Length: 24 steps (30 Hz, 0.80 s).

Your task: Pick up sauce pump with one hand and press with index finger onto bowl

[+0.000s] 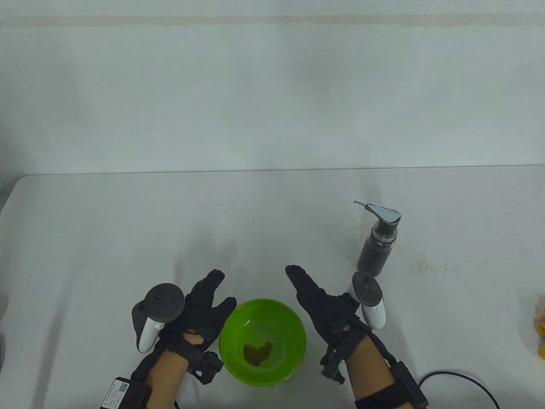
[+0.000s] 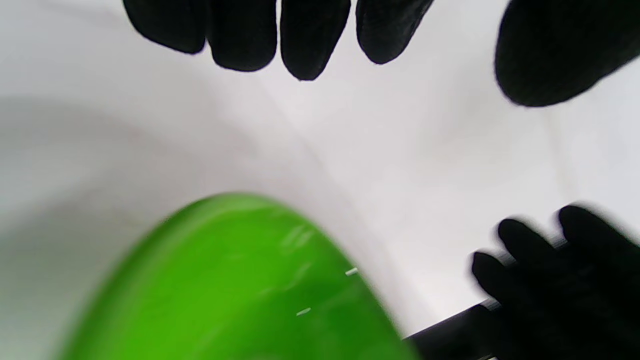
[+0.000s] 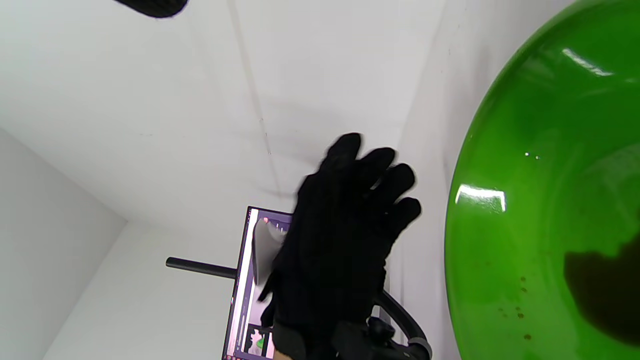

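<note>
A green bowl [image 1: 238, 328] with a brown sauce puddle [image 1: 257, 353] in its bottom sits near the table's front edge; it also shows in the left wrist view [image 2: 235, 285] and the right wrist view [image 3: 545, 210]. A dark sauce pump bottle [image 1: 377, 249] with a silver pump head [image 1: 385, 214] stands upright behind and to the right of the bowl. My left hand [image 1: 204, 304] is open and empty just left of the bowl. My right hand [image 1: 319, 298] is open and empty just right of the bowl, a little in front of the bottle.
A yellow object [image 1: 540, 328] lies at the table's right edge. A black cable [image 1: 464, 377] runs from my right wrist. A monitor [image 3: 250, 300] shows behind my left hand in the right wrist view. The white table [image 1: 127, 230] stretches to the back wall.
</note>
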Each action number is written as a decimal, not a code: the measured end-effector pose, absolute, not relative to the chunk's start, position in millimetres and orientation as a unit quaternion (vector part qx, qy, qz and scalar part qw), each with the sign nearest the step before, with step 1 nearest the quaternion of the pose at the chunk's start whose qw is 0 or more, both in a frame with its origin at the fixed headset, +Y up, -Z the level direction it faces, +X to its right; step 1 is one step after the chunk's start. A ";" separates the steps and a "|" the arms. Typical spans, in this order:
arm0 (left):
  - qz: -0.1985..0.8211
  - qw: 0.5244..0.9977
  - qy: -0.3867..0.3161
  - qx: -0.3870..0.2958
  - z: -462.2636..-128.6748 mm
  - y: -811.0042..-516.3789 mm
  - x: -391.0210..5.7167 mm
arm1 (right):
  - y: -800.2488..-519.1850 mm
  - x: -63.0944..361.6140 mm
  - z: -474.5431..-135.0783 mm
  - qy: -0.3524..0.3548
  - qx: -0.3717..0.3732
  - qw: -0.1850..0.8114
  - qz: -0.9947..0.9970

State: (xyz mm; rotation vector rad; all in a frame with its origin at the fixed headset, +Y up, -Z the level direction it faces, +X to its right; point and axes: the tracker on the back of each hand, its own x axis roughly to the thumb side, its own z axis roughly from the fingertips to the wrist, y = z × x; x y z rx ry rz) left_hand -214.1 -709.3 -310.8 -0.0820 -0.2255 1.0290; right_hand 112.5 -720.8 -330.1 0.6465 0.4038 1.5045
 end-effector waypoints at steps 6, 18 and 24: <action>0.614 0.744 -0.263 0.032 -305.2 -688.1 -212.9 | -718.1 113.8 -328.7 0.169 0.289 0.666 0.666; 0.591 0.753 -0.263 -0.121 -322.1 -725.1 -209.1 | -716.8 108.8 -325.5 0.164 0.300 0.653 0.675; 0.582 0.760 -0.260 -0.129 -323.4 -728.1 -209.3 | -716.9 109.1 -325.0 0.161 0.296 0.648 0.683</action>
